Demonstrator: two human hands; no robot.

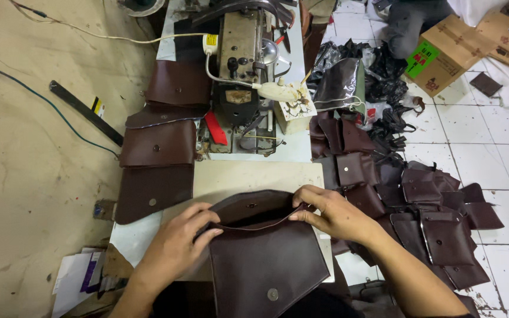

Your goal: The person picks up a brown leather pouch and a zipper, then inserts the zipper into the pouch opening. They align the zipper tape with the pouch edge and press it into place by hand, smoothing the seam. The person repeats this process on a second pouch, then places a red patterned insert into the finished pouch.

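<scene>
Head view, looking down on the worktop (231, 176). A dark brown pouch (263, 259) lies at 6 o'clock, its snap flap hanging over the near edge, mouth facing 12 o'clock and held open.

Left hand (175, 244) at 8 o'clock of the pouch — fingers curled over the left end of the opening, grip pinching the front lip. Right hand (331, 215) at 2 o'clock of the pouch — fingers pressed together on the right end of the mouth, thumb on top, pinching the edge. A zip edge runs along the upper rim between the two hands.

Sewing machine (243, 65) at 12 o'clock, a red piece (215, 128) beside its base. At 10 o'clock, a row of finished brown pouches (157, 147) overlapping along the left edge of the worktop. At 3 o'clock, on the tiled floor (490, 135), a heap of pouches (419, 206), well apart from the hands. Cardboard boxes (449, 53) at 1 o'clock.
</scene>
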